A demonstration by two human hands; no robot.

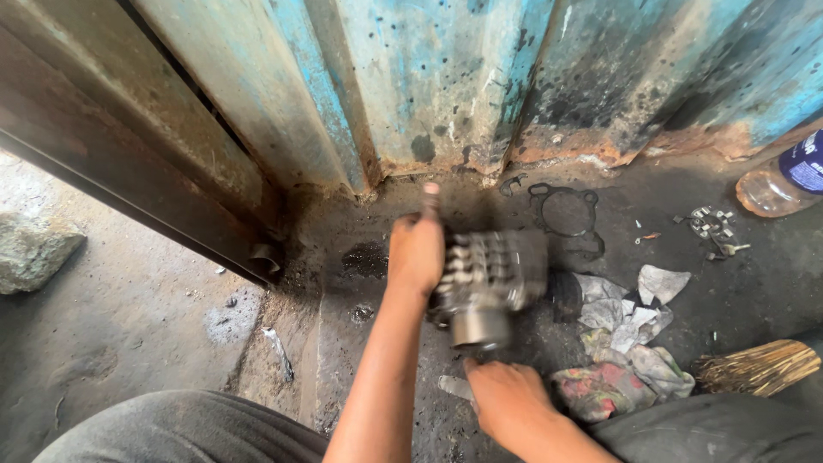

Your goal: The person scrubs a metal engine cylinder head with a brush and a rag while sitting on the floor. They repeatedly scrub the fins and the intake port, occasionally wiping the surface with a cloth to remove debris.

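My left hand (417,250) grips the left side of a grey ribbed metal alternator (489,279), held just above the dirty floor and blurred by motion. A round pulley end (480,327) faces toward me. My right hand (506,401) is below the alternator with its fingers curled near a small metal piece (454,387); whether it holds that piece is unclear.
A rusty blue metal door (446,77) stands behind. A flat gasket (566,210) lies on the floor, with small nuts (710,225), crumpled rags (630,343), a straw broom (759,367), a plastic bottle (784,182) and a stone (34,250) at the left.
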